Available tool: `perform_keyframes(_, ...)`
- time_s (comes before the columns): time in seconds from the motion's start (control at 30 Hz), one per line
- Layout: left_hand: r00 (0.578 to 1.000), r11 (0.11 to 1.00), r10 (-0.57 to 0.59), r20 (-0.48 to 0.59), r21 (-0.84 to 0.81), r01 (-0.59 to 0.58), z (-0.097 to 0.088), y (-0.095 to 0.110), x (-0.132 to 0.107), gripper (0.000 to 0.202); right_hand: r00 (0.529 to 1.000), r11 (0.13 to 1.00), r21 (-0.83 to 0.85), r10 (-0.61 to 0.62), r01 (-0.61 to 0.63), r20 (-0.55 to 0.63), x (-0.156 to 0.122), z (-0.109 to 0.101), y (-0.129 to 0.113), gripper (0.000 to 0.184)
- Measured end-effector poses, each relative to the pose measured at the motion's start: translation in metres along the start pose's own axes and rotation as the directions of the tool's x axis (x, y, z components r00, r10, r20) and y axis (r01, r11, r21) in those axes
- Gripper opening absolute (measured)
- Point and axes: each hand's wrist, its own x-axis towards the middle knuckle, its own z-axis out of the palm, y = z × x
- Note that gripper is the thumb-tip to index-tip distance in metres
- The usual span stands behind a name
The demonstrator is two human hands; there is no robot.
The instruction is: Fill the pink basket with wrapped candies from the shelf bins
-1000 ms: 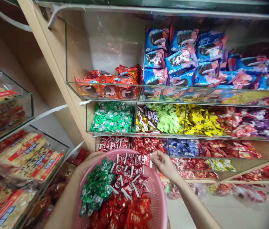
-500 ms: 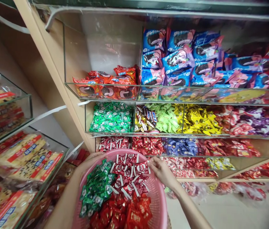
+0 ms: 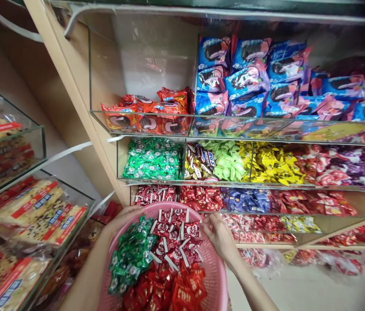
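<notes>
Low in front of me is a round pink plastic basket (image 3: pixel 220 276). Inside it lie green-wrapped candies (image 3: pixel 128 255) at the left, dark red and white wrapped candies (image 3: pixel 169 233) at the far side, and bright red packets (image 3: pixel 161 289) nearer me. My left hand (image 3: pixel 127 216) is closed on the basket's left far rim, its fingers partly hidden behind the rim. At the right far rim, my right hand (image 3: pixel 216 235) is closed over the edge, with curled fingertips beside the red and white candies.
Ahead, glass-fronted shelves hold blue cookie packs (image 3: pixel 247 77), red-orange cookie packs (image 3: pixel 150 114), green candies (image 3: pixel 153 157), yellow candies (image 3: pixel 276 162) and blue candies (image 3: pixel 249 199). Wrapped pastries (image 3: pixel 36 201) fill a rack at left. Plastic bags (image 3: pixel 338 261) sit by the floor.
The shelves have shifted slightly to the right in view. Both hands and the basket with its candies stay almost where they were.
</notes>
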Motion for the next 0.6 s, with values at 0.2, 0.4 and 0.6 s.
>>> perform_keyframes(0.2,0.999,0.999,0.021,0.028,0.024,-0.022,-0.002,-0.004,0.001,0.036,0.999,0.999,0.037,-0.014,0.015,-0.033,-0.001,0.0,0.004,0.009)
perform_keyframes(0.4,0.999,0.999,0.032,0.036,0.025,-0.033,-0.002,-0.005,0.002,0.038,0.998,0.998,0.009,-0.064,0.064,-0.012,-0.009,-0.009,-0.008,0.015)
perform_keyframes(0.6,1.0,1.0,0.004,-0.031,0.017,-0.004,-0.001,-0.002,0.001,0.036,0.979,0.979,-0.037,-0.197,0.198,0.047,-0.008,-0.003,-0.017,0.019)
